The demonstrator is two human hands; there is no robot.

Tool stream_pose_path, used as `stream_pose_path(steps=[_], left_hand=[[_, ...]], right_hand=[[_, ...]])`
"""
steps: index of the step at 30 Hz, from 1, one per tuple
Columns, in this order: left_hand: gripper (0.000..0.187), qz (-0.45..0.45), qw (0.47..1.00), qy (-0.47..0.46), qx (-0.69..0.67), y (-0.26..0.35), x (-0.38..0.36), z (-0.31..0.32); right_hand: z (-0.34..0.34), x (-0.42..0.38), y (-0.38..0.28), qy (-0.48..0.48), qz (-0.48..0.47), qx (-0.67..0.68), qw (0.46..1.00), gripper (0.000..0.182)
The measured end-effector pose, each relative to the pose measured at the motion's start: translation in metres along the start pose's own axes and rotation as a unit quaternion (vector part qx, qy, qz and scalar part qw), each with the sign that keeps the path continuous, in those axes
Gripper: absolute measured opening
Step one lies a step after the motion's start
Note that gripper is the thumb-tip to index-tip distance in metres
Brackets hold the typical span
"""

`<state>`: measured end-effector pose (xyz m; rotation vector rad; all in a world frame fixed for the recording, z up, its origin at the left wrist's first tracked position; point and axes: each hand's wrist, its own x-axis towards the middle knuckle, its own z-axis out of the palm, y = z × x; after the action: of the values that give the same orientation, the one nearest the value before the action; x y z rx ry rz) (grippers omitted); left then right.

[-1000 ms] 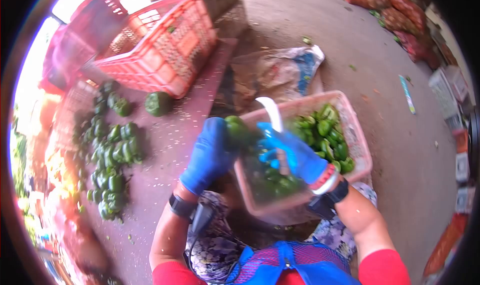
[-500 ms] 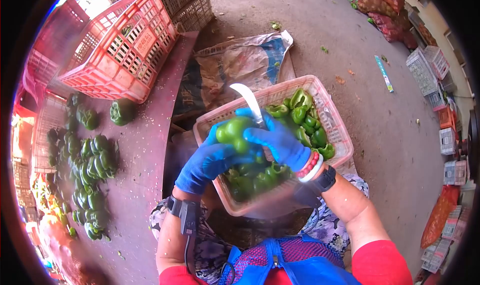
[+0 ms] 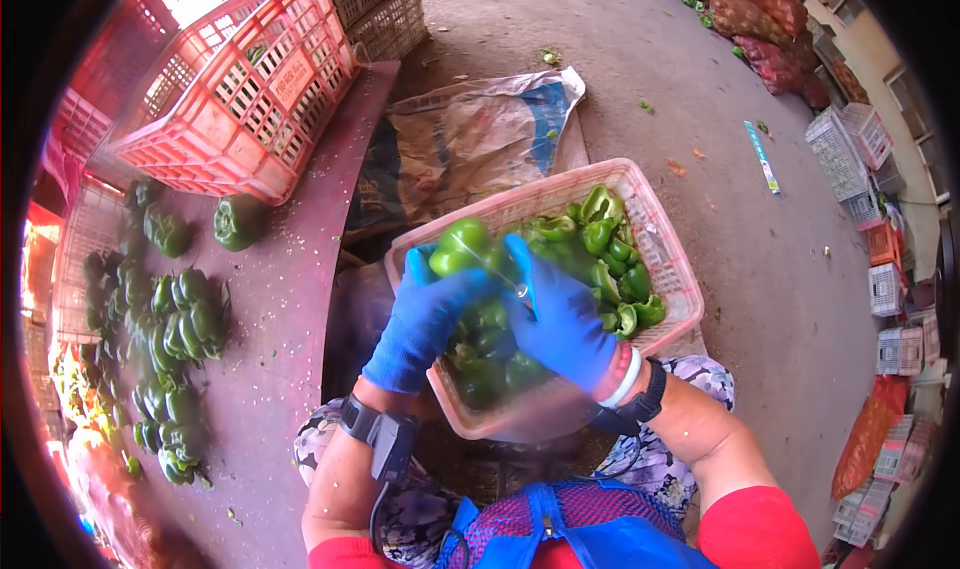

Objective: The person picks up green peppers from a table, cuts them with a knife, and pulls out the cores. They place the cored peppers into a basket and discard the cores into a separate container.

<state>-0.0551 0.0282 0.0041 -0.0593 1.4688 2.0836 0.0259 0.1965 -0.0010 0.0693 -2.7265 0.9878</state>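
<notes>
In its blue glove, my left hand [image 3: 420,319] is wrapped around a green bell pepper [image 3: 461,246] above the crate. Closed just to the right of the pepper, my right hand [image 3: 567,321], also gloved, grips a knife [image 3: 521,290]. Only a small shiny bit of the knife shows now; its curved pale blade is mostly hidden or blurred at the pepper's side. Under both hands stands a pink plastic crate [image 3: 672,254]. Cut green pepper pieces [image 3: 601,237] lie inside it, some split with their hollow insides showing.
Several whole green peppers [image 3: 190,324] lie on the reddish board [image 3: 270,339] at left, with one pepper [image 3: 238,222] apart. A large pink crate [image 3: 265,99] stands behind them. A crumpled sack [image 3: 450,149] lies beyond my crate. Filled mesh bags [image 3: 750,14] are at upper right.
My right hand has turned and come down a little, so the blade that pointed up and away no longer shows clearly. The pepper stays in my left hand, slightly further forward.
</notes>
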Motion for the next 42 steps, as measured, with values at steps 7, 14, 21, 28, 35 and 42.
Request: stream_pose_path(steps=[7, 14, 21, 28, 35, 42], left_hand=[[0.055, 0.024, 0.999, 0.002, 0.045, -0.01, 0.005, -0.005], [0.066, 0.111, 0.981, 0.032, 0.157, -0.011, 0.001, 0.002], [0.037, 0.127, 0.988, 0.08, 0.044, 0.038, 0.0, -0.032], [0.059, 0.05, 0.974, -0.094, 0.198, 0.006, -0.023, 0.002], [0.063, -0.03, 0.983, -0.171, 0.053, 0.001, -0.016, 0.005], [0.064, -0.059, 0.94, -0.289, -0.174, 0.005, -0.002, -0.006]], right_hand=[[0.001, -0.003, 0.002, -0.012, -0.011, -0.052, 0.999, 0.065], [0.012, -0.004, 0.011, -0.029, 0.025, -0.042, 0.998, 0.078], [0.027, -0.026, 0.056, -0.141, 0.219, 0.131, 0.957, 0.072], [-0.016, 0.002, 0.018, -0.143, 0.169, 0.534, 0.816, 0.072], [-0.004, -0.002, 0.031, -0.1, 0.038, 0.491, 0.865, 0.067], [-0.028, -0.006, 0.04, -0.17, 0.229, 0.723, 0.63, 0.073]])
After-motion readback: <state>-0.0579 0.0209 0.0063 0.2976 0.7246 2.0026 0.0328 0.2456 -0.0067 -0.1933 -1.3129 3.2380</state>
